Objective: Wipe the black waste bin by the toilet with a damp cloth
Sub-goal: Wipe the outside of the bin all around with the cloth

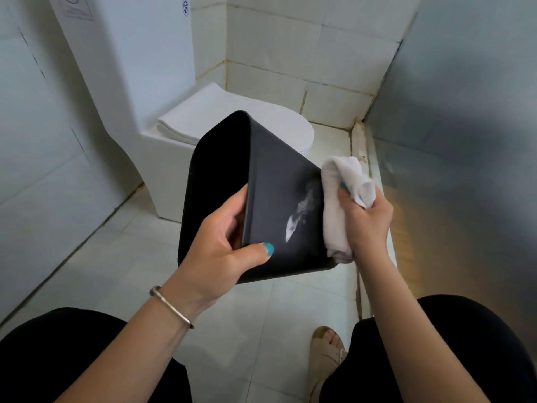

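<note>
Head view: gripping the black waste bin [279, 181] at its rim with the left hand [220, 254], thumb on the outer wall, holding it tilted above the floor [261, 330] before the toilet [232, 120]. Clutching a bunched white cloth [343, 199] in the right hand [369, 219], pressing against the bin's side beside a wet streak [299, 213].

Bathroom — white toilet [232, 123], tiled walls [305, 53], tiled floor [261, 330]

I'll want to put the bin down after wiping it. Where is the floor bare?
Bare floor tiles lie left of the bin, between the toilet base and the knees. The closed toilet lid is also bare. It is tight on the right, where the cloth nears the raised sill.
</note>
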`<state>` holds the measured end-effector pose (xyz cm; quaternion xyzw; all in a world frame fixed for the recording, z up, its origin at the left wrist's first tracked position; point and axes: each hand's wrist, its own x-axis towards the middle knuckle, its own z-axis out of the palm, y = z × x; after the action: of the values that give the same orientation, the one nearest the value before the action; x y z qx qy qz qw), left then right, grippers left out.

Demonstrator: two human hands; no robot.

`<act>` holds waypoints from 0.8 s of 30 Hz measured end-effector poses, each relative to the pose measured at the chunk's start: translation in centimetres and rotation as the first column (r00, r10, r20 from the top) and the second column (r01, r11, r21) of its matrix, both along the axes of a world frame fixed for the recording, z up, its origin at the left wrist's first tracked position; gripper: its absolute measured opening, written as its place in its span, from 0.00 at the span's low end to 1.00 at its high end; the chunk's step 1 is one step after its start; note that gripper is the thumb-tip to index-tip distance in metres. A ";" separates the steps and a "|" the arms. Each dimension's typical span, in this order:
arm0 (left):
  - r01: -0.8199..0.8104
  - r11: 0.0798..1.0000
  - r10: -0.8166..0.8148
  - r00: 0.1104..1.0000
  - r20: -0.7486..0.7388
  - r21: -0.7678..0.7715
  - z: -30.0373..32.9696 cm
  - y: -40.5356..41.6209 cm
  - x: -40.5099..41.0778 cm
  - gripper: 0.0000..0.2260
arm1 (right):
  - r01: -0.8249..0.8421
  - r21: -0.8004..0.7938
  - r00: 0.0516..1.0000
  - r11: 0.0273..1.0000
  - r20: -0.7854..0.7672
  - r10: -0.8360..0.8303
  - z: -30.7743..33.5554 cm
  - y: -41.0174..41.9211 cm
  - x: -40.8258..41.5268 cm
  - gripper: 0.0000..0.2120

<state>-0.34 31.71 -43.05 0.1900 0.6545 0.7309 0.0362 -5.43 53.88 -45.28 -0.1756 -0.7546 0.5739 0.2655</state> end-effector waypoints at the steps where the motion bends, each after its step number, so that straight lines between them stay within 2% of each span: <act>1: 0.013 1.000 -0.013 1.000 0.002 -0.011 0.0 0.3 0.0 0.33 | 0.021 -0.010 1.000 1.000 -0.001 -0.021 -0.2 -0.1 0.0 0.06; 4: 0.009 1.000 -0.009 1.000 0.015 0.001 0.1 0.3 -0.3 0.32 | -0.035 0.050 0.999 0.998 -0.028 0.036 -0.5 -1.6 0.7 0.11; 7: -0.007 1.000 0.007 0.999 0.034 0.019 0.0 0.0 -0.4 0.31 | -0.063 0.167 0.997 0.984 -0.035 0.070 0.0 -2.4 0.9 0.10; 11: -0.012 1.000 0.011 0.999 0.034 0.022 0.1 0.2 -0.3 0.30 | -0.061 0.126 0.995 0.990 -0.076 0.071 0.7 -2.9 1.2 0.09; 14: -0.012 0.999 0.010 0.999 0.039 0.030 0.2 0.1 -0.3 0.30 | 0.000 0.101 0.990 0.995 -0.143 0.014 0.7 -3.0 1.0 0.11; 16: -0.015 0.999 0.014 0.999 0.044 0.028 0.2 0.0 -0.2 0.31 | 0.083 0.181 0.980 0.980 -0.193 -0.047 0.5 -2.9 0.7 0.10; 18: -0.019 0.999 0.018 0.999 0.048 0.027 0.2 -0.2 0.0 0.31 | 0.128 0.258 0.966 0.958 -0.251 -0.061 0.4 -2.9 0.6 0.13; 21: -0.036 0.999 0.034 0.998 0.053 0.030 0.2 -0.5 0.0 0.31 | 0.016 0.347 0.970 0.938 -0.235 0.070 0.6 -2.7 0.7 0.15; 23: -0.048 0.998 0.045 0.997 0.057 0.043 0.3 -0.8 0.0 0.30 | -0.128 0.378 0.970 0.917 -0.144 0.195 1.0 -2.4 0.9 0.16; 24: -0.052 0.997 0.049 0.997 0.059 0.051 0.3 -1.0 0.0 0.31 | -0.198 0.403 0.968 0.894 -0.065 0.244 1.2 -2.1 1.1 0.21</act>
<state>-0.32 30.74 -42.74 0.1531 0.6385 0.7536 0.0319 -4.35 51.76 -44.11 0.0013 -0.8529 0.4464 0.2709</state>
